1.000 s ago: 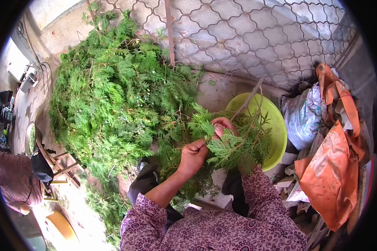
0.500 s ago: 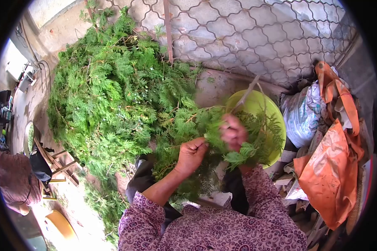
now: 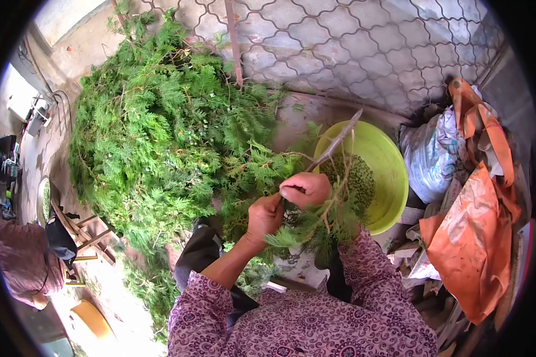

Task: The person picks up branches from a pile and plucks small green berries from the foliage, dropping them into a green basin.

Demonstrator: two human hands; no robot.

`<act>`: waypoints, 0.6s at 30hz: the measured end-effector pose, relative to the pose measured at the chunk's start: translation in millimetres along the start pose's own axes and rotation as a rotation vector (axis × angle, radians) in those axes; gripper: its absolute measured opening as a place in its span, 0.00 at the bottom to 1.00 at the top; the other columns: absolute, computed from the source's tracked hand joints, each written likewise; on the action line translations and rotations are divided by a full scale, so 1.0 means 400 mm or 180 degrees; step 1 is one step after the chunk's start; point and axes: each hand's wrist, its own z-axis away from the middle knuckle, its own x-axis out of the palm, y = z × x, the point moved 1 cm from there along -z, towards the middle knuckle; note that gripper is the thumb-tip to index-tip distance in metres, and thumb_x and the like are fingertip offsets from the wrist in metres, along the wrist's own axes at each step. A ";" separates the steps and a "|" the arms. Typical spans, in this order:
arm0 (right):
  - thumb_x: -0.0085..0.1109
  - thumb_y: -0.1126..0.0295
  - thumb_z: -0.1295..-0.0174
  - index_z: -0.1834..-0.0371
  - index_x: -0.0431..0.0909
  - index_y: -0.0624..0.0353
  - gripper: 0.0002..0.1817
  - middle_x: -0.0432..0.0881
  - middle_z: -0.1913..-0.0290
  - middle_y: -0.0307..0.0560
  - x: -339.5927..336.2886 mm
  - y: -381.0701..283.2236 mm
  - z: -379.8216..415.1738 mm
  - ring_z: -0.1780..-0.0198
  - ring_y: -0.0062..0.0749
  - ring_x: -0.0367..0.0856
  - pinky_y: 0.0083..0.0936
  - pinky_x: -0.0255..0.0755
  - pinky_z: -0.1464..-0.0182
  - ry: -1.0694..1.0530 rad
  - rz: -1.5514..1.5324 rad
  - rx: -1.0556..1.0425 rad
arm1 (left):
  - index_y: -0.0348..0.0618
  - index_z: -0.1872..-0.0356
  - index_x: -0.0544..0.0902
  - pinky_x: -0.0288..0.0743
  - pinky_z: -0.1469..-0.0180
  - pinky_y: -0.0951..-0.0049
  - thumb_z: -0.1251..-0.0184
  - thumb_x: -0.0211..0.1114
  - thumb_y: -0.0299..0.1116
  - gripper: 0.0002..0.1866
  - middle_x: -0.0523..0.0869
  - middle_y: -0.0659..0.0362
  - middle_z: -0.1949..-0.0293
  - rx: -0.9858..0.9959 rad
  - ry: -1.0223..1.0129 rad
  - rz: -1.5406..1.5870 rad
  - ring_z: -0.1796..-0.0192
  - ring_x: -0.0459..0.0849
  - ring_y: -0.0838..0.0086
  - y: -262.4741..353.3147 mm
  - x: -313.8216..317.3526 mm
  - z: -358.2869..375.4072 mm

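Observation:
My left hand (image 3: 264,221) is closed in a fist around the stem of a green leafy branch (image 3: 333,202). Just to its right and touching it, my right hand (image 3: 307,189) is curled with thumb and fingers on the same branch. The branch's bare woody end points up and right over a yellow-green basin (image 3: 393,178), and its leaves hang below my right hand. Small green cones (image 3: 361,181) lie in the basin. Left of my hands rises a large heap of green branches (image 3: 155,137).
A wire mesh (image 3: 363,53) stands behind the basin. To the right are a white sack (image 3: 430,157) and an orange bag (image 3: 467,244). At the far left another person (image 3: 24,256) is beside a wooden stool (image 3: 86,235); an orange basin (image 3: 91,319) lies below.
My right hand has moved left and down, close to my left hand, which has shifted slightly left. The branch has swung, showing more of the basin and the green cones.

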 end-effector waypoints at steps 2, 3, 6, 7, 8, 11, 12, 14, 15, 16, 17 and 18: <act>0.62 0.68 0.54 0.65 0.78 0.62 0.13 0.78 0.75 0.51 0.020 -0.013 0.018 0.75 0.41 0.77 0.27 0.69 0.74 0.0252 0.1279 -0.0449 | 0.40 0.80 0.74 0.67 0.76 0.62 0.51 0.58 0.22 0.04 0.73 0.51 0.83 0.0117 -0.0058 -0.0113 0.78 0.74 0.57 0.007 -0.006 0.004; 0.62 0.68 0.54 0.65 0.78 0.62 0.13 0.78 0.75 0.51 0.021 -0.020 0.019 0.75 0.41 0.77 0.27 0.69 0.74 0.0248 0.1277 -0.0448 | 0.41 0.78 0.75 0.68 0.74 0.61 0.51 0.59 0.22 0.03 0.74 0.51 0.82 0.0231 -0.0105 -0.0230 0.76 0.74 0.55 0.015 -0.011 0.004; 0.56 0.67 0.51 0.67 0.78 0.58 0.10 0.77 0.75 0.51 0.024 -0.015 0.024 0.71 0.44 0.76 0.34 0.70 0.71 -0.0035 0.1524 -0.0245 | 0.40 0.77 0.75 0.68 0.73 0.61 0.51 0.59 0.22 0.02 0.74 0.51 0.81 0.0097 -0.0141 -0.0132 0.76 0.74 0.56 0.027 -0.018 0.003; 0.55 0.68 0.51 0.66 0.78 0.58 0.10 0.77 0.74 0.50 0.023 0.002 0.026 0.71 0.44 0.76 0.34 0.70 0.70 -0.0067 0.1644 -0.0389 | 0.40 0.77 0.76 0.68 0.74 0.61 0.51 0.59 0.21 0.02 0.74 0.51 0.81 0.0066 -0.0152 -0.0109 0.76 0.74 0.56 0.029 -0.020 0.000; 0.55 0.69 0.50 0.66 0.78 0.57 0.09 0.77 0.74 0.50 0.024 0.010 0.027 0.70 0.44 0.76 0.33 0.70 0.70 -0.0096 0.1761 -0.0531 | 0.40 0.77 0.76 0.68 0.74 0.61 0.51 0.59 0.21 0.02 0.74 0.51 0.81 0.0066 -0.0154 -0.0115 0.76 0.74 0.56 0.027 -0.025 0.001; 0.55 0.70 0.51 0.65 0.78 0.58 0.10 0.76 0.73 0.50 0.021 -0.030 0.018 0.70 0.43 0.75 0.32 0.70 0.69 -0.0638 0.1692 -0.0286 | 0.40 0.76 0.76 0.68 0.74 0.63 0.50 0.58 0.21 0.02 0.75 0.50 0.81 -0.0191 -0.0353 -0.0080 0.76 0.75 0.56 0.015 -0.032 0.004; 0.55 0.70 0.51 0.65 0.78 0.58 0.10 0.76 0.73 0.50 0.028 -0.023 0.018 0.70 0.43 0.75 0.32 0.70 0.69 -0.0640 0.1687 -0.0286 | 0.40 0.76 0.76 0.68 0.74 0.64 0.49 0.57 0.21 0.02 0.75 0.51 0.81 -0.0188 -0.0251 0.0020 0.76 0.75 0.57 0.011 -0.030 0.001; 0.56 0.73 0.50 0.67 0.77 0.61 0.08 0.77 0.75 0.49 0.043 -0.009 0.017 0.72 0.38 0.76 0.27 0.69 0.71 0.0009 0.1395 -0.0642 | 0.39 0.76 0.76 0.68 0.74 0.65 0.49 0.57 0.20 0.02 0.75 0.51 0.81 -0.0177 -0.0159 0.0113 0.77 0.75 0.58 0.011 -0.034 -0.005; 0.56 0.73 0.50 0.67 0.77 0.61 0.08 0.77 0.75 0.49 0.044 -0.016 0.014 0.72 0.38 0.76 0.27 0.69 0.71 0.0023 0.1395 -0.0644 | 0.38 0.74 0.77 0.69 0.73 0.67 0.48 0.57 0.21 0.02 0.76 0.50 0.80 -0.0209 -0.0192 0.0228 0.76 0.76 0.59 0.027 -0.045 -0.012; 0.56 0.71 0.49 0.67 0.77 0.61 0.07 0.76 0.77 0.47 0.041 -0.027 0.012 0.75 0.36 0.75 0.27 0.68 0.73 0.0200 0.0928 -0.0286 | 0.37 0.72 0.78 0.70 0.72 0.68 0.47 0.57 0.21 0.03 0.77 0.49 0.79 -0.0245 -0.0223 0.0347 0.75 0.78 0.61 0.037 -0.051 -0.016; 0.57 0.69 0.48 0.68 0.76 0.61 0.08 0.76 0.79 0.45 0.038 -0.032 0.010 0.77 0.34 0.74 0.28 0.67 0.74 0.0368 0.0460 0.0068 | 0.37 0.72 0.78 0.70 0.72 0.68 0.47 0.57 0.21 0.03 0.77 0.49 0.79 -0.0241 -0.0225 0.0347 0.75 0.78 0.61 0.037 -0.052 -0.017; 0.56 0.65 0.44 0.67 0.77 0.60 0.10 0.77 0.81 0.42 0.034 -0.023 0.014 0.81 0.29 0.73 0.25 0.66 0.77 0.0442 -0.0171 0.0916 | 0.37 0.68 0.79 0.72 0.70 0.70 0.46 0.57 0.22 0.05 0.78 0.48 0.76 -0.0419 -0.0204 0.0437 0.73 0.80 0.63 0.035 -0.053 -0.016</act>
